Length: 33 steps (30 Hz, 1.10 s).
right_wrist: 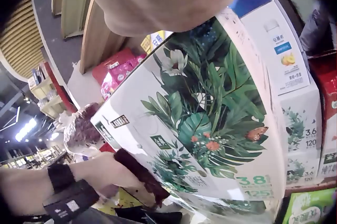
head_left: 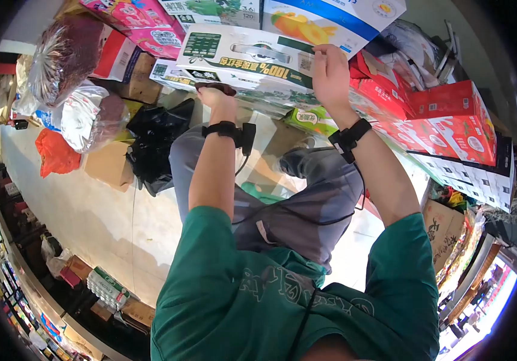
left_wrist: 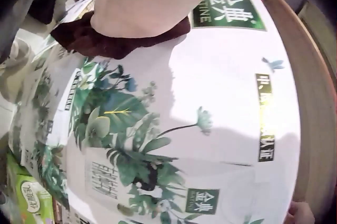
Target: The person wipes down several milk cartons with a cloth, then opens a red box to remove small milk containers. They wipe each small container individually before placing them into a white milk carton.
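A white milk carton box (head_left: 234, 67) with a carry handle on top and green plant pictures stands before the person, on top of similar boxes. My left hand (head_left: 216, 101) holds a dark brown cloth (left_wrist: 108, 45) against the box's front, near its left end. In the left wrist view the cloth lies bunched under that hand, close to the green label. At the box's right end, my right hand (head_left: 332, 81) grips the top corner, fingers bent over the edge. The right wrist view shows the plant-printed end panel (right_wrist: 210, 113) below that hand.
Behind stands a blue-and-white carton (head_left: 324, 24); pink boxes (head_left: 144, 27) sit at the back left. Red cartons (head_left: 451, 120) are stacked on the right. A black plastic bag (head_left: 156, 141) and a cardboard box (head_left: 108, 165) lie left on the floor. A green carton (head_left: 311, 120) is below.
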Motion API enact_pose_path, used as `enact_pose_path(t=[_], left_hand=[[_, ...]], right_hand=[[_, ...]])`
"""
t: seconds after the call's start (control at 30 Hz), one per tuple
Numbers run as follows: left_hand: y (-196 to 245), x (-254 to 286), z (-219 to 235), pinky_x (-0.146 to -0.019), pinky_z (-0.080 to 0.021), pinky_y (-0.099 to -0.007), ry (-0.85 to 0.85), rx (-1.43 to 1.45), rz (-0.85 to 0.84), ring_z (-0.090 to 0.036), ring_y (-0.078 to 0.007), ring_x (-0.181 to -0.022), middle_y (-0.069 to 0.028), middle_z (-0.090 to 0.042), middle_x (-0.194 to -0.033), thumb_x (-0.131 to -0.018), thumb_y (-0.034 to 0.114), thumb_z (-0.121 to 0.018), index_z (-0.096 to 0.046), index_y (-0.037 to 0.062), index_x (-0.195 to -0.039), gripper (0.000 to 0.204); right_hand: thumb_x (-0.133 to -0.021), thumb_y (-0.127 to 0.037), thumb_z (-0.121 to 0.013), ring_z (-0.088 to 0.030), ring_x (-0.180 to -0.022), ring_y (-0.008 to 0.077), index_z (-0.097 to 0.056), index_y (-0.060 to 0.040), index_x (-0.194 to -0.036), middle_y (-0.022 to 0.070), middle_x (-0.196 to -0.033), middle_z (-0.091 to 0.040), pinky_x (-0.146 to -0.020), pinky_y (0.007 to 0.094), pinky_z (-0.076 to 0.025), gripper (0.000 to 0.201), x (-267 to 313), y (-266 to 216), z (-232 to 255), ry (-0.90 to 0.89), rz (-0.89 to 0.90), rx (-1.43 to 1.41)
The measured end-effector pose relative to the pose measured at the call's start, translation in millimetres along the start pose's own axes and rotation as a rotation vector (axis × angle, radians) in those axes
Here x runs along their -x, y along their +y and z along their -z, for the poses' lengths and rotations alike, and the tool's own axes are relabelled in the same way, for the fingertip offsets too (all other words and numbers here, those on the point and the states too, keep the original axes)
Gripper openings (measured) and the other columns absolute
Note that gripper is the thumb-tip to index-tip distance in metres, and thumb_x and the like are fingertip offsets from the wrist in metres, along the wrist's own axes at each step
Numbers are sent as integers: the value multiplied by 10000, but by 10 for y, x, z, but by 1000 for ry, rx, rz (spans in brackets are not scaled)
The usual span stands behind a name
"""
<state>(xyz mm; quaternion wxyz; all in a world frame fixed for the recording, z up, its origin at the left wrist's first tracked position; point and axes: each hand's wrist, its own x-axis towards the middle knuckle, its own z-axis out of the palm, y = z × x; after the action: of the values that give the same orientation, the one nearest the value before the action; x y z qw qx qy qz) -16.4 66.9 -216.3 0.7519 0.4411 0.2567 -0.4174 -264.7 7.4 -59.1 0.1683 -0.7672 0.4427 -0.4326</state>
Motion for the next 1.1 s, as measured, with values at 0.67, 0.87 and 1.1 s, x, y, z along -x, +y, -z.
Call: enact_pose_path(t=[0.67, 0.87, 1.1], left_hand=[[-1915, 1566, -287, -744, -514, -429, -330, 148, 641, -643, -255, -894, -70, -669, -1010, -949, 310, -341, -617, 148, -1106, 357], [-850, 1266, -92, -907, -496, -416, -640, -1172, -243, -635, -252, -1035, -92, -693, -1048, -882, 126, -526, -685, 48, -1066, 255], [149, 749, -428, -449, -406, -342, -72, -127, 168, -476, -179, -465, 7, -521, -597, -945, 300, -357, -584, 166, -754, 326]], right_hand=[[-888, -143, -535, -546, -940, 387, -611, -20, -937, 177, -967, -599, -843, 474, -440, 153, -25, 32, -41, -22, 77, 54], [-885, -141, -531, -547, -926, 387, -614, -22, -935, 177, -968, -599, -841, 476, -439, 154, -25, 58, -28, -22, 75, 41], [-871, -144, -528, -546, -934, 391, -610, -28, -925, 175, -957, -595, -833, 480, -439, 153, -29, 8, -45, -21, 62, 48]])
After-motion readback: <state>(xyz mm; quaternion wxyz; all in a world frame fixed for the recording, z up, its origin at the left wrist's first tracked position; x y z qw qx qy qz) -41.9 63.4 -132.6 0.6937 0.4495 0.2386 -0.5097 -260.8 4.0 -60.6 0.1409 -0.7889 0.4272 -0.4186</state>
